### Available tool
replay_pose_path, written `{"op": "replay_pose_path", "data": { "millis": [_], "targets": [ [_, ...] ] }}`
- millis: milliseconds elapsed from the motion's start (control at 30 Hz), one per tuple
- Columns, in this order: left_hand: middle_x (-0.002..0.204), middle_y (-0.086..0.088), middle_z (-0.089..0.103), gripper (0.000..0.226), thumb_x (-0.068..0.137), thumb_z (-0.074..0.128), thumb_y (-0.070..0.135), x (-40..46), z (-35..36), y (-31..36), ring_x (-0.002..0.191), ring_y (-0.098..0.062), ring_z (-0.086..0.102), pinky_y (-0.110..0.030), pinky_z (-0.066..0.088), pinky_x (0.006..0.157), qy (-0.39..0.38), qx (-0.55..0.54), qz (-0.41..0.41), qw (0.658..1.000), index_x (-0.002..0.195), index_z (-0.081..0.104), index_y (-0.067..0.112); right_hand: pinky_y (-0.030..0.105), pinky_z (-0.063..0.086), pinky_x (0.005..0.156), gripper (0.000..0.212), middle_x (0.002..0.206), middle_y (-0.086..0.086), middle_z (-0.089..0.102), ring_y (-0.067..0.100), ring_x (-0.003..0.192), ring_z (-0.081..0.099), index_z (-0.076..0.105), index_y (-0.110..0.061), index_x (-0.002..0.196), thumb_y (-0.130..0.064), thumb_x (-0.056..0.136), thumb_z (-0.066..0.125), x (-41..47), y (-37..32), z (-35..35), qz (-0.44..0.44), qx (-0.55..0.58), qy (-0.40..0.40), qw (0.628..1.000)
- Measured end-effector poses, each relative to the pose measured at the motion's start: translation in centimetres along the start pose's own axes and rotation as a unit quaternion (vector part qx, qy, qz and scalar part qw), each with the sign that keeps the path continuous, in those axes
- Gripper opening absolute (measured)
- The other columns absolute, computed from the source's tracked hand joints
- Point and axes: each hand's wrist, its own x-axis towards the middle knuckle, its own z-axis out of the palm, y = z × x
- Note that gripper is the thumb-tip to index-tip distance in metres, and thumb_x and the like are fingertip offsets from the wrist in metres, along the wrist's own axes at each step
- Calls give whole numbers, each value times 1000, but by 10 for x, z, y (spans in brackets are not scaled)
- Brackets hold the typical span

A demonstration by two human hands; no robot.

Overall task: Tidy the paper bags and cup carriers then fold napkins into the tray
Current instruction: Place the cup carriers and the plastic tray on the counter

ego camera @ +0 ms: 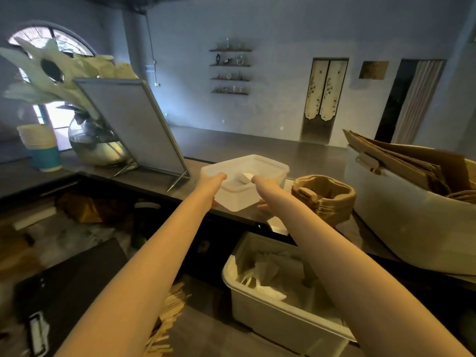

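Grey plastered walls (270, 34), dim bluish light. Arched window (51, 39) glows at left. Four small wall shelves (230, 72) hold ornaments. Curtained doorway (325, 91), dark doorway (401, 99) beside it. Bare dark floor (244, 143).

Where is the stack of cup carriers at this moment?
In the head view, the stack of cup carriers sits on the counter, right of centre, between the translucent tray and the bin of paper bags.

I see the tray (244, 173) on the counter (154, 179), a napkin (246, 177) in it, cup carriers (325, 199) just right of it, bin of paper bags (412, 191) further right, a standing board (131, 127) to its left, a tub (283, 292) below.
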Motion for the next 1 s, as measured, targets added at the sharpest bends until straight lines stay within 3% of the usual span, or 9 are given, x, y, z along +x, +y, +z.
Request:
{"op": "replay_pose_path", "data": {
  "millis": [167,300,367,533,667,800,900,1000],
  "targets": [
    [128,-14,49,55,90,57,31,18,4,-7,114,-29,51,-40,49,86,-31,8,-43,999,137,35,12,32,39,106,54,140,12,40,26,125,43,26,-6,142,-35,99,42,23,1,8,42,55,2,998],
    [125,-13,52,59,85,63,23,23,6,-7,112,-29,53,-41,52,85,-59,3,-62,996,136,34,14,44,41,104,53,141,15,40,33,125,44,28,-6,143,-24,97,49,32,5,15,9,94,-11,995],
    [124,-15,51,69,78,66,18,30,7,-9,109,-32,54,-47,53,86,-50,-6,-58,997,137,31,13,42,41,104,51,135,13,42,30,122,45,27,-11,141,-22,97,49,31,3,15,38,116,-4,993],
    [125,-16,44,69,82,62,7,18,-2,-7,111,-37,54,-47,56,77,-1,-86,-52,995,137,21,11,39,44,99,66,140,13,37,29,118,45,20,-13,145,-28,92,57,25,1,16,-46,79,46,995],
    [121,-17,53,48,88,50,4,5,-28,-5,90,-32,62,-37,55,49,-10,-76,-6,997,133,34,5,31,41,91,60,139,11,37,25,118,45,24,-10,143,-23,94,55,3,-10,-7,-156,88,109,978],
    [104,-19,56,37,87,44,0,-22,-59,9,75,-32,62,-41,53,52,15,-50,32,998,124,41,-5,32,35,97,63,151,9,27,27,132,35,13,-8,149,-24,97,46,-25,-25,-45,-215,77,134,964],
    [94,-15,53,21,88,40,-1,-49,-75,21,76,-32,60,-44,53,59,25,-36,53,998,109,42,-1,33,38,83,52,128,12,47,26,107,48,31,-5,142,-29,97,42,-43,-28,-62,-195,28,91,976],
    [87,-11,54,16,88,39,1,-79,-81,27,77,-33,62,-44,55,63,32,-18,73,997,103,44,2,35,41,84,31,101,9,52,23,92,49,53,-8,114,-30,96,41,-66,-21,-74,-207,5,72,976]
  ]
}}
